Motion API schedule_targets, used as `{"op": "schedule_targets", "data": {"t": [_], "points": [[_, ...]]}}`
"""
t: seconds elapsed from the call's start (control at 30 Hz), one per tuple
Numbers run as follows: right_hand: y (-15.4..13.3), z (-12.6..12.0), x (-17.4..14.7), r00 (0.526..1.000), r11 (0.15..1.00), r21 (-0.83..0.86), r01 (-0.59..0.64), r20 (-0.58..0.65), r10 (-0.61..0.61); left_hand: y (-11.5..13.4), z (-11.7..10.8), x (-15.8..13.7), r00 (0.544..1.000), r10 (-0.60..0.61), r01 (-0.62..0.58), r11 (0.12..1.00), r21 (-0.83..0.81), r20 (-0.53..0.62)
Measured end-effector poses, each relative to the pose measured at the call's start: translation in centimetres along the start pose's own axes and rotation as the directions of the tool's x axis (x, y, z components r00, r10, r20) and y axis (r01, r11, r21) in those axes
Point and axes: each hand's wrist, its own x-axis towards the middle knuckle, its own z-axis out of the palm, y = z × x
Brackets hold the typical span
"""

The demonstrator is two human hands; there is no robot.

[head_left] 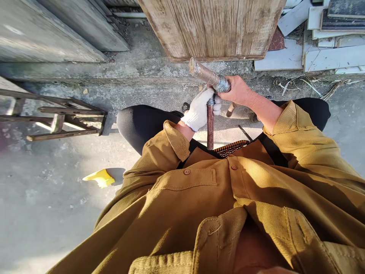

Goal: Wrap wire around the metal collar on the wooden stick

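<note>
The gloved left hand has its fingers curled around a reddish stick that points back toward the person's lap. The bare right hand grips the near end of a thick branch, beside its coil of silver wire. Both pieces are above the concrete floor, between the spread knees, near a plank panel.

No text, label, brand, number or sign can be read; a pale mark on the black thing beside the glove is too small to make out.
</note>
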Motion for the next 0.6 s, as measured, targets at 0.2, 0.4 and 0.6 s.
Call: {"op": "schedule_targets", "data": {"t": [0.2, 0.4, 0.6], "points": [[0.1, -0.4, -0.5, 0.999, 0.999, 0.035, -0.024, 0.025, 0.023, 0.5, 0.7, -0.8, 0.998, -0.037, 0.044, 0.987, 0.157, -0.05], [-0.1, -1.4, -0.7, 0.998, 0.997, -0.04, 0.066, 0.027, -0.065, 0.9, 1.7, -1.2, 0.996, -0.005, 0.023, 0.976, 0.215, -0.086], [-0.3, -1.9, 0.0, 0.995, 0.978, -0.182, 0.099, 0.038, -0.094, 0.3, 1.2, -0.7, 1.0, 0.005, -0.002, 0.978, 0.207, -0.015]]}}
